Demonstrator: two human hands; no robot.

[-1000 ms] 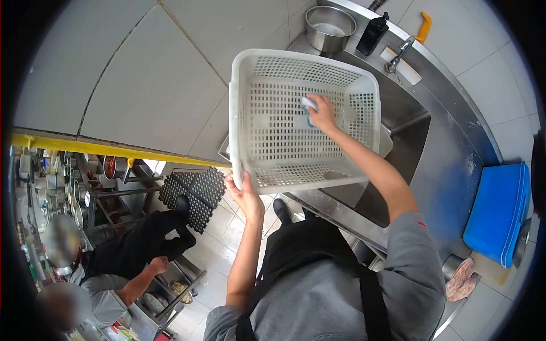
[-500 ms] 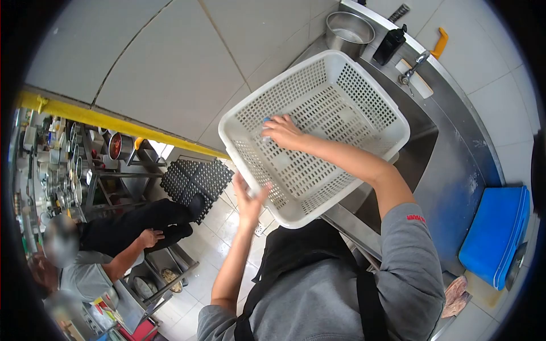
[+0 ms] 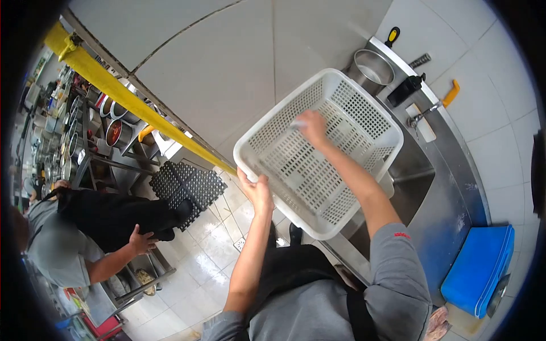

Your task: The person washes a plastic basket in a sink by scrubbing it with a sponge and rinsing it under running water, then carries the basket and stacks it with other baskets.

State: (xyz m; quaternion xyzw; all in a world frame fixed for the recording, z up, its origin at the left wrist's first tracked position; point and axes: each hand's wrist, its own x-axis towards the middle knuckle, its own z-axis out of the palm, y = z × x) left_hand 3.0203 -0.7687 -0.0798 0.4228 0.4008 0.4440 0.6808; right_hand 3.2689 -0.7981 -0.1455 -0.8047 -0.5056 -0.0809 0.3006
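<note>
Holding white slotted plastic basket (image 3: 359,109), left hand (image 3: 257,193) at its left rim, fingers outside, thumb near the edge, apparently pinching it. Right hand (image 3: 313,126) is inside the basket, curled round a small pale scrubbing pad (image 3: 297,124); motion-blurred, so can't tell whether the pad touches the plastic. Basket is tilted, open side up toward the camera, ahead of the body, partly over the sink (image 3: 412,173); long axis seems to run lower left to upper right. Right hand is nearer the upper-left wall and inner bottom; left hand is nearest the left corner. Steel pot (image 3: 372,69) sits just beyond the upper corner, soap bottle (image 3: 405,91) beside it on the worktop (image 3: 435,187).
</note>
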